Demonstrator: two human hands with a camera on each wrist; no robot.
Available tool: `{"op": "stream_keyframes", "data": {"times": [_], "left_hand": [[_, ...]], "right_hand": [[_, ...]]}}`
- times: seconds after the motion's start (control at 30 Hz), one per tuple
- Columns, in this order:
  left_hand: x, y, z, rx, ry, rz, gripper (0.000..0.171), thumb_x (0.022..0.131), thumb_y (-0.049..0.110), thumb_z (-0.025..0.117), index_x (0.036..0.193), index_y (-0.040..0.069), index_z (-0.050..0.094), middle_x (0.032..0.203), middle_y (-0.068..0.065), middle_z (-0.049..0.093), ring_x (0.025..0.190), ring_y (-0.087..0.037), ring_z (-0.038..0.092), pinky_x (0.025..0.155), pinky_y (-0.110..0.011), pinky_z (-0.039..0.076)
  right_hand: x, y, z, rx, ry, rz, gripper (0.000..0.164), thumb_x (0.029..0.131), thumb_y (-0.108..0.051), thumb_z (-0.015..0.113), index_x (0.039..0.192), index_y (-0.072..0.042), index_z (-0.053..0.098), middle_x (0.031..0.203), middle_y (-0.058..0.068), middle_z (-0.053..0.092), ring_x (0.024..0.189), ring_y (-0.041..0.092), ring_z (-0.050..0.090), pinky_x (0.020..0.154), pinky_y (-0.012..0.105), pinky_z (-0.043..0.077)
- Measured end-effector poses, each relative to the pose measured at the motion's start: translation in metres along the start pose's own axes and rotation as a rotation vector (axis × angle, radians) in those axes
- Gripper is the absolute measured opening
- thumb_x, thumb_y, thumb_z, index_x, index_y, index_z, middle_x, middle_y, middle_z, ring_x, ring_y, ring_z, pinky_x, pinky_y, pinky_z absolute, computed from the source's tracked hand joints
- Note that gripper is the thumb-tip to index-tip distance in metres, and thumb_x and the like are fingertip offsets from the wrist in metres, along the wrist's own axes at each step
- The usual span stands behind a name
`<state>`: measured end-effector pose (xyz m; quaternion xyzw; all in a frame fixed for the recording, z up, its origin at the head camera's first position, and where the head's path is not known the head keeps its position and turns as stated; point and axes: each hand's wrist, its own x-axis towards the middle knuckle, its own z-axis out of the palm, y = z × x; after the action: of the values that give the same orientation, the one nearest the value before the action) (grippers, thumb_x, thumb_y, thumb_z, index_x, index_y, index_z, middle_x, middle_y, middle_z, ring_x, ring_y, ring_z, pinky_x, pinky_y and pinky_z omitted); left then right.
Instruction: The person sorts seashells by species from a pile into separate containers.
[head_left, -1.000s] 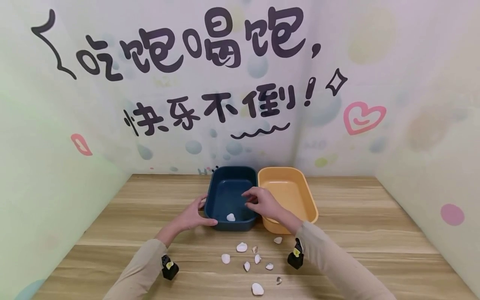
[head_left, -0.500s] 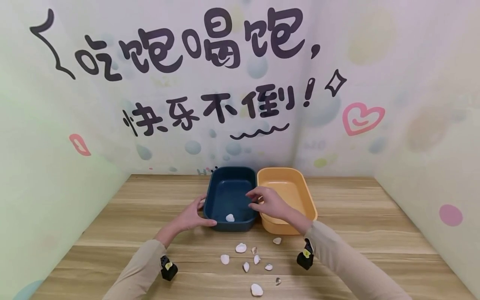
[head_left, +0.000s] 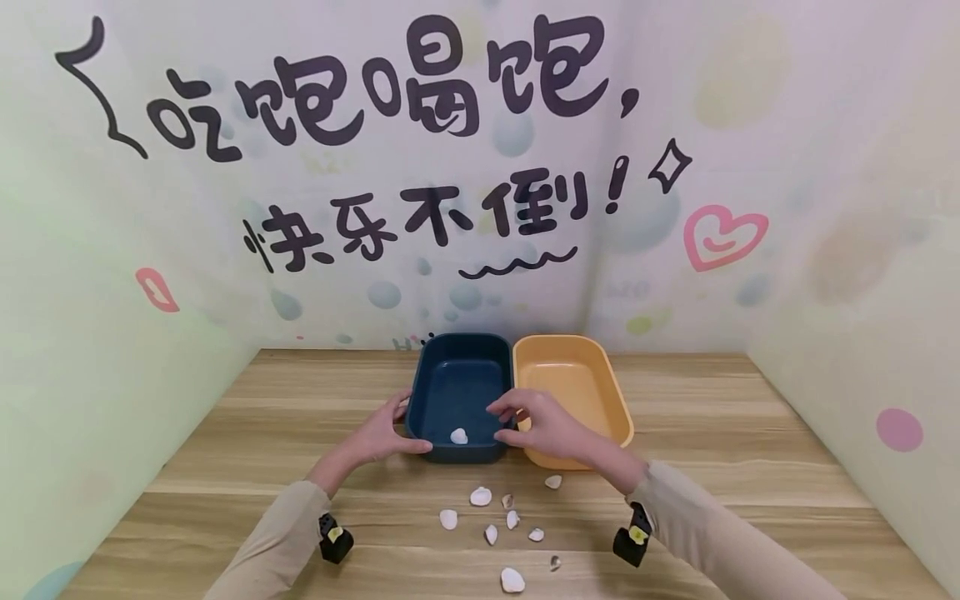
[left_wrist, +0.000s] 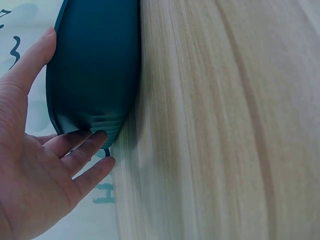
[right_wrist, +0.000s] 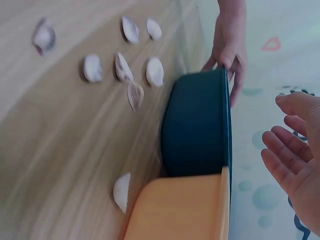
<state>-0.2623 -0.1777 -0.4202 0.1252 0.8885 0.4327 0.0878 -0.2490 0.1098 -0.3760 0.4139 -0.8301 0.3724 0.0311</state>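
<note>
My left hand (head_left: pixel 375 435) spans the near left corner of a dark blue plastic bin (head_left: pixel 467 454). In the left wrist view its thumb (left_wrist: pixel 40 52) touches the bin's rim, and the spread, fairly straight fingers (left_wrist: pixel 82 152) lie along the side. One white seashell (head_left: pixel 459 436) rests inside the blue bin, near its front. My right hand (head_left: pixel 553 427) hovers where the blue bin meets a yellow-orange bin (head_left: pixel 573 392). Its fingers are loosely bent and parted from the thumb, and the right wrist view shows the palm (right_wrist: pixel 302 185) with nothing in it.
Several seashells (head_left: pixel 481 497) lie scattered on the wooden table (head_left: pixel 315 575) in front of the bins. One shell (head_left: pixel 553 482) is close to the orange bin's front. A printed cloth wall (head_left: pixel 337 308) stands right behind both bins.
My right hand has moved a little right and toward me, from above the blue bin to over the bins' shared edge. The left hand stays at the blue bin.
</note>
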Motion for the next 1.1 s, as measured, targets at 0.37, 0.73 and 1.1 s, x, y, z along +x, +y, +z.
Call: {"op": "stream_keyframes", "data": {"times": [0.37,0.73,1.1], "left_hand": [[0.0,-0.002,0.001,0.012,0.008,0.004,0.096,0.07,0.032,0.078,0.142,0.002,0.021,0.136,-0.028,0.037,0.126,-0.035,0.037,0.099,-0.053,0.031],[-0.002,0.0,0.0,0.008,0.005,-0.006,0.097,0.071,0.032,0.077,0.143,0.003,0.019,0.137,-0.027,0.036,0.124,-0.037,0.039,0.098,-0.054,0.032],[-0.002,-0.002,0.0,-0.013,0.0,-0.004,0.097,0.071,0.032,0.077,0.142,0.003,0.019,0.136,-0.028,0.036,0.124,-0.037,0.04,0.098,-0.053,0.033]], "right_hand": [[-0.017,-0.023,0.017,0.113,-0.126,-0.015,0.026,0.081,-0.012,0.068,0.106,-0.006,0.064,0.101,0.004,0.064,0.087,0.013,0.061,0.074,0.03,0.052],[-0.024,-0.021,0.033,0.108,-0.253,0.028,0.027,0.085,-0.02,0.064,0.11,-0.009,0.063,0.103,0.004,0.063,0.092,0.017,0.06,0.079,0.025,0.048],[-0.022,-0.008,0.055,-0.08,-0.326,0.014,0.032,0.085,-0.026,0.062,0.111,-0.008,0.063,0.103,-0.002,0.062,0.083,0.007,0.057,0.073,0.015,0.045]]}}
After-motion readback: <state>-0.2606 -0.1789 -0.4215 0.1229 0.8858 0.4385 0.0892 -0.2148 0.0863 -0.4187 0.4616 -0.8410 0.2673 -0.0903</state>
